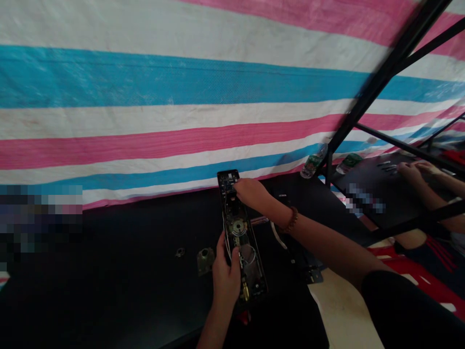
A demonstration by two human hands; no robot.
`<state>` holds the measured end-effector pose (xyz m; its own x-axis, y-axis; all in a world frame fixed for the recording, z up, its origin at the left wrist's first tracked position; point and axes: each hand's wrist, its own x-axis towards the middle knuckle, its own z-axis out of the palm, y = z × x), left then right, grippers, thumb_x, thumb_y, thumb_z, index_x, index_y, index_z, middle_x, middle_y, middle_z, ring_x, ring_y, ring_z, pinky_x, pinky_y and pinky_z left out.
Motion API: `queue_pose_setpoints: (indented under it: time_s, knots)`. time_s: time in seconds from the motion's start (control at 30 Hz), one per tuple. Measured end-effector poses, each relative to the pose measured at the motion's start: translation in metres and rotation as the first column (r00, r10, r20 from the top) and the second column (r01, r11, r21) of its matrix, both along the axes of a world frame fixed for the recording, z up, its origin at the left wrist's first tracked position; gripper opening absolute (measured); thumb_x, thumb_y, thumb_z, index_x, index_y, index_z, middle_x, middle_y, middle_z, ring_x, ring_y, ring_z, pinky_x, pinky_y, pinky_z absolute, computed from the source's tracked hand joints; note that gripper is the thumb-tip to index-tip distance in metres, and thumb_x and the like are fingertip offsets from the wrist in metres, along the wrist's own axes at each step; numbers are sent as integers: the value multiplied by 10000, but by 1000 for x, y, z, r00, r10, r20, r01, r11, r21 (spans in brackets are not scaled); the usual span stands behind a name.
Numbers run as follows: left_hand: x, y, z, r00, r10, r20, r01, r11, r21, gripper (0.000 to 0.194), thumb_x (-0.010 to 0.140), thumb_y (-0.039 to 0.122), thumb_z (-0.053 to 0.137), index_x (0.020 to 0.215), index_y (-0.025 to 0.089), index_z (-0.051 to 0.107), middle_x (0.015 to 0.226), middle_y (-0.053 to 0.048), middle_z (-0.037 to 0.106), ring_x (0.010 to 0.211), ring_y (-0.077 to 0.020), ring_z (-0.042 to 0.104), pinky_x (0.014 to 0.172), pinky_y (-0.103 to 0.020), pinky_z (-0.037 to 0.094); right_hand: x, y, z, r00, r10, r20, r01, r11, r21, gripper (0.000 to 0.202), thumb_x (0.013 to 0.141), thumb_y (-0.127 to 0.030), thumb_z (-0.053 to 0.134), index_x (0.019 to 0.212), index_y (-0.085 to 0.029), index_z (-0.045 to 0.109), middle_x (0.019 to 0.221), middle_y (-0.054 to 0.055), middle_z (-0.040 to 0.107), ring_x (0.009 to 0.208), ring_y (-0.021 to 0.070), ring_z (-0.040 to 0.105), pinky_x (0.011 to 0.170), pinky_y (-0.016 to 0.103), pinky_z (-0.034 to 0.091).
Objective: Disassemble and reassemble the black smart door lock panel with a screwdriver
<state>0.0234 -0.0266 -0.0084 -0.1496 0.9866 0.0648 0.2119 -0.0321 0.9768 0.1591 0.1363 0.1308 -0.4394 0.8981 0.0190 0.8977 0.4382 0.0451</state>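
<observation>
A long black device housing (239, 227) with exposed electronics, white wires and a round metal part stands tilted over the black table. My left hand (227, 271) grips its lower left side, thumb on the front. At the upper end, my right hand (250, 193) has its fingers closed against the circuit board (228, 183); whatever they pinch is too small to see. Left of the housing lie a metal plate (205, 261) and a small round part (180, 252).
Black parts (313, 275) and a pale strip (279, 235) lie right of the housing. A bottle (311, 165) stands by a black metal frame (363, 106). Beyond it, another person's hands (417, 170) are over a second table (395, 208). Striped sheeting hangs behind.
</observation>
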Motion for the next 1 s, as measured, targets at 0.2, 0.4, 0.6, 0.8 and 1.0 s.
queue_pose_setpoints:
  time_s: [0.2, 0.4, 0.6, 0.8, 1.0]
  knots:
    - [-2, 0, -3, 999, -5, -45, 4, 1000, -9, 541, 1000, 415, 506, 1494, 196, 469, 1430, -140, 632, 1297, -283, 621, 1088, -429, 489, -3, 4, -2, 996, 85, 20, -85, 996, 12, 227, 962, -102, 534, 1010, -74, 754, 1043, 207, 753, 982, 277, 712, 858, 362, 486]
    - [0, 1, -4, 999, 12, -48, -11, 1000, 14, 550, 999, 425, 513, 1496, 197, 463, 1463, -139, 600, 1339, -278, 584, 1131, -433, 450, 5, 6, -7, 988, 153, 19, -154, 984, 91, 240, 944, -82, 522, 993, -96, 757, 1025, 177, 753, 897, 236, 690, 811, 357, 449]
    - [2, -1, -1, 999, 21, -39, -21, 1000, 23, 521, 1012, 427, 489, 1469, 178, 469, 1425, -152, 618, 1303, -272, 608, 1095, -422, 474, 12, 0, -9, 997, 62, -53, -56, 992, 118, 217, 942, -145, 542, 947, -98, 755, 990, 162, 726, 834, 212, 639, 734, 332, 413]
    - [2, -1, 2, 995, 24, -94, -24, 1000, 4, 511, 1010, 397, 487, 1470, 175, 474, 1423, -155, 619, 1299, -273, 610, 1067, -410, 494, 10, 2, -25, 984, 72, -166, -45, 985, 164, 207, 931, -109, 520, 944, -135, 725, 1005, 122, 689, 879, 206, 572, 756, 330, 390]
    - [1, -1, 1, 995, 27, -94, -26, 1000, 16, 517, 1010, 404, 491, 1470, 169, 465, 1405, -161, 628, 1287, -279, 617, 1074, -429, 490, 9, -4, -20, 982, 48, -181, -15, 985, 175, 187, 928, -116, 536, 976, -135, 717, 1068, 150, 669, 944, 242, 564, 794, 359, 417]
